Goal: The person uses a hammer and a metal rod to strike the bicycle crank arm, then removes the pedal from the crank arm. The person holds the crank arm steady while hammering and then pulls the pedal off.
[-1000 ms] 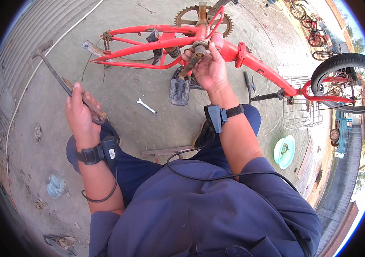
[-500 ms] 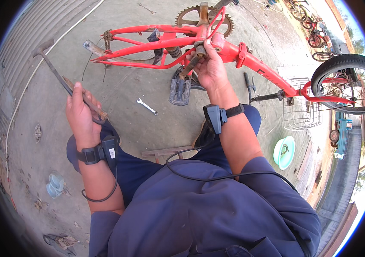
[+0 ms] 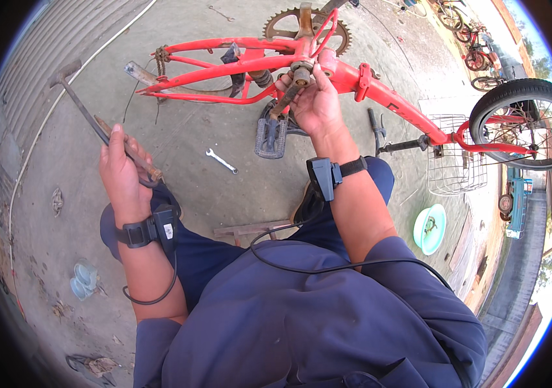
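Observation:
In my left hand [image 3: 122, 171] are a hammer [image 3: 86, 116], its rusty head raised at the upper left, and a short rusty rod [image 3: 152, 172] gripped along its handle. Both are held well away from the bicycle. My right hand [image 3: 318, 108] is palm up under the bottom bracket of a red bicycle frame [image 3: 256, 63], its fingers and thumb around the upper end of the rusty crank arm [image 3: 287, 100]. From that crank hangs a black pedal [image 3: 271, 136]. On the frame's far side sits a toothed chainring [image 3: 342, 40].
A wrench [image 3: 222, 161] lies on the concrete between my hands. Beside my right knee are a wire basket [image 3: 457, 174] and the front wheel [image 3: 483, 132]. A pale green basin [image 3: 420, 229] stands to the right, and a low wooden stool [image 3: 227, 231] is near my legs.
My right hand has shifted slightly down at the crank, and the crank and chainring have moved a little to the left. My left hand stays in place with the hammer and rod.

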A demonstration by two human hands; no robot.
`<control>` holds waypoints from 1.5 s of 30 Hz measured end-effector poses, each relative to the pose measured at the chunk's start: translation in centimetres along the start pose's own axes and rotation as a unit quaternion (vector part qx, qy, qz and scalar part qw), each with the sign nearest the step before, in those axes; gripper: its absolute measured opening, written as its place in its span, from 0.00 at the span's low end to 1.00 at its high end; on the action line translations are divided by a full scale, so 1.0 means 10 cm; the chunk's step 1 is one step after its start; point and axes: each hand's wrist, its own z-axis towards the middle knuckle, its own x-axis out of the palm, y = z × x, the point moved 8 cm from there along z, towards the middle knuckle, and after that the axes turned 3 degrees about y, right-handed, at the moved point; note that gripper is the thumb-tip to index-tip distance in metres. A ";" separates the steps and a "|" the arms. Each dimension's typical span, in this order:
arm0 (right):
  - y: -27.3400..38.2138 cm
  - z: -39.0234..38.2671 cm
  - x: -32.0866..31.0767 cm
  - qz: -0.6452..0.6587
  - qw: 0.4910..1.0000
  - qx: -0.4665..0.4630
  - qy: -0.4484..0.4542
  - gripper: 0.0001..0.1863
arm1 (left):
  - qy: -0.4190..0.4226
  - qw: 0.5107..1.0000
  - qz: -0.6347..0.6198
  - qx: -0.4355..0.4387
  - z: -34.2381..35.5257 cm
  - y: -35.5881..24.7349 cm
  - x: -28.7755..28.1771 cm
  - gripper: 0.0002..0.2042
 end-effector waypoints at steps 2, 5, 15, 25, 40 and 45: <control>0.00 0.00 0.01 0.007 1.000 0.003 0.018 0.26 | 0.006 1.000 0.004 0.013 0.00 -0.02 0.01 0.12; 0.03 0.00 -0.04 -0.032 0.999 -0.014 -0.025 0.26 | 0.004 1.000 0.003 0.010 0.00 -0.02 0.01 0.11; 0.05 -0.03 -0.02 -0.034 0.999 0.000 -0.013 0.25 | 0.000 1.000 0.000 0.001 0.00 0.00 0.01 0.11; 0.01 -0.04 0.06 0.030 0.999 0.014 0.006 0.21 | -0.004 1.000 -0.004 -0.002 -0.01 0.00 0.03 0.12; 0.04 -0.02 -0.09 -0.102 0.993 -0.019 -0.065 0.29 | 0.008 1.000 0.002 -0.003 0.01 0.01 0.02 0.12; 0.00 0.00 0.01 -0.006 1.000 -0.002 0.007 0.26 | -0.001 1.000 -0.002 -0.004 0.01 0.02 0.01 0.12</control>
